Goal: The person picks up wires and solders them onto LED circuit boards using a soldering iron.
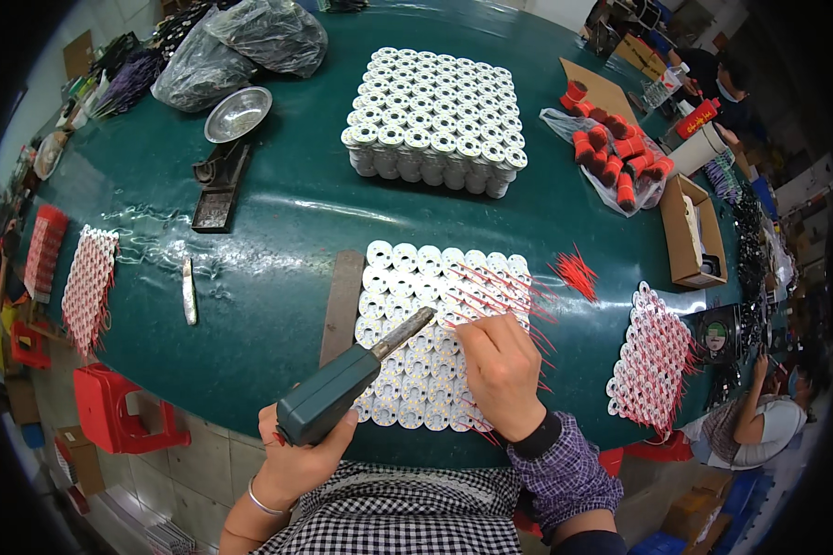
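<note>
My left hand (298, 462) is wrapped round the grip of a dark green soldering gun (331, 396). The gun's metal tip points up and right, over a grid of round white LED boards (407, 365) on the table in front of me. Close to the tip, my right hand (506, 370) is closed in a pinch at a red wire (450, 325), whose held part is mostly hidden by my fingers. Several red wires (500, 285) lie across the boards in the upper right of the grid. A flat grey-brown bar (341, 305) lies along the grid's left side.
Cut red wires (576, 274) lie right of the grid, before bundled red wires (617, 153). A tall stack of white discs (435, 120) stands behind. Wired panels (652, 361) flank both sides. Leftward are a metal tool (189, 291), black tray (220, 194) and bowl (238, 115). People sit at right.
</note>
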Motion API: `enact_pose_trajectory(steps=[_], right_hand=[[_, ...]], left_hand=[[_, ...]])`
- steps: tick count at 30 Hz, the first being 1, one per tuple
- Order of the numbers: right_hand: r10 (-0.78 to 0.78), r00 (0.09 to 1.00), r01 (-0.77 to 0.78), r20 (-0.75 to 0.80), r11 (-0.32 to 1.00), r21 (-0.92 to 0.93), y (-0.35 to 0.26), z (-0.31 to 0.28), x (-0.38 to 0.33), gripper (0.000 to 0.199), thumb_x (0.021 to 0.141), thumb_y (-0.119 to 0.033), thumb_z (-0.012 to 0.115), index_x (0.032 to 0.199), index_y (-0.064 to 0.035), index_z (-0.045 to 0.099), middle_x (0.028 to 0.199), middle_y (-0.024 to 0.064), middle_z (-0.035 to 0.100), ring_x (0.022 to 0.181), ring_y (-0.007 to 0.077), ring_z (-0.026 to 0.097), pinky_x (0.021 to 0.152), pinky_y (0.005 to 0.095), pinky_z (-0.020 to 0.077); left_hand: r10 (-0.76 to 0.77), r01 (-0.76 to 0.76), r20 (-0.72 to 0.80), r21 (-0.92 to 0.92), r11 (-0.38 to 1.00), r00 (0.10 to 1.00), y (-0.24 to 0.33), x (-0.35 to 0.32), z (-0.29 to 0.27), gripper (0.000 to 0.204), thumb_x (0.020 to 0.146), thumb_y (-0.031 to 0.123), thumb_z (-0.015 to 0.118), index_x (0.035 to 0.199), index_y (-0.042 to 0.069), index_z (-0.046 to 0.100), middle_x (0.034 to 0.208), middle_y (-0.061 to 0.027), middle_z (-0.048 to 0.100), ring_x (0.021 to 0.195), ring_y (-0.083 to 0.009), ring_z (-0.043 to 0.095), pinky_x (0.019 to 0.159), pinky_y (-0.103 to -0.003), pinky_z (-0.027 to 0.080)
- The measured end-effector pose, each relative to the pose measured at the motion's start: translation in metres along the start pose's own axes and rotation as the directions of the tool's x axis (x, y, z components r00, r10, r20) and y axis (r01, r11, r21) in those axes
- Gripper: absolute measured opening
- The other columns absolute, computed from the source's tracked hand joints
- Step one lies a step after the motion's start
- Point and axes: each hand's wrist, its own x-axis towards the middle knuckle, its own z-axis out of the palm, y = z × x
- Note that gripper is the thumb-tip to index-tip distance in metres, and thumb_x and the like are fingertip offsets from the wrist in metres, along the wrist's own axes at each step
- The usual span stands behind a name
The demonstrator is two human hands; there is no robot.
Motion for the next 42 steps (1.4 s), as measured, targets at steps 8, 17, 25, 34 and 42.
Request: enact_pose_trajectory(steps=[8,17,25,34,42], right_hand=[[-0.014,1.0,0.014,0.011,1.0,0.015,0.006,0.003,-0.003,0.019,0.075,0.002,0.064,0.093,-0.0028,0.066,0.086,0.0074,0.06,0.08,0.0255,0.059,0.069,0.0363,0.0492],[-0.022,0.997,0.021,0.079,1.0,0.014,0.01,0.009,-0.005,0.023,0.076,0.0,0.064,0.099,-0.0012,0.068,0.09,0.008,0.059,0.086,0.0258,0.059,0.075,0.0381,0.0492],[-0.037,0.995,0.039,0.088,0.999,-0.021,0.008,0.009,-0.004,0.026,0.076,0.0,0.065,0.101,-0.0005,0.068,0.09,0.0079,0.057,0.085,0.0248,0.057,0.074,0.0371,0.0477],[-0.019,0.996,0.021,0.083,1.0,-0.022,0.007,0.011,-0.004,0.025,0.075,0.0,0.065,0.1,0.0004,0.067,0.09,0.0084,0.057,0.085,0.0249,0.057,0.073,0.0369,0.0481],[-0.02,0.997,0.022,0.068,0.999,-0.023,0.007,0.011,-0.006,0.023,0.076,0.0,0.065,0.099,-0.0007,0.068,0.09,0.0081,0.058,0.084,0.0245,0.058,0.072,0.0367,0.0481]], left_hand=[[-0.027,0.028,0.043,-0.038,0.999,0.999,-0.004,0.001,0.006,0.015,0.08,0.001,0.078,0.094,-0.002,0.072,0.078,-0.0026,0.07,0.064,-0.0053,0.059,0.056,-0.023,0.046],[-0.077,0.08,0.035,-0.072,0.994,0.996,-0.015,0.002,0.015,0.017,0.082,0.001,0.076,0.098,-0.002,0.072,0.079,-0.0006,0.069,0.066,-0.0038,0.057,0.058,-0.023,0.045],[-0.042,0.042,0.075,-0.005,0.999,0.996,-0.012,0.006,0.014,0.017,0.081,0.001,0.076,0.098,-0.002,0.071,0.079,-0.002,0.069,0.067,-0.0054,0.059,0.06,-0.024,0.048],[-0.041,0.039,0.084,0.026,0.999,0.996,-0.01,0.006,0.014,0.018,0.081,0.001,0.076,0.099,-0.002,0.071,0.081,-0.0022,0.069,0.068,-0.0051,0.06,0.059,-0.023,0.048],[-0.002,0.003,0.025,-0.024,1.0,1.0,0.0,0.0,0.01,0.019,0.08,0.001,0.078,0.098,-0.003,0.072,0.083,-0.0045,0.073,0.068,-0.0057,0.063,0.059,-0.023,0.049]])
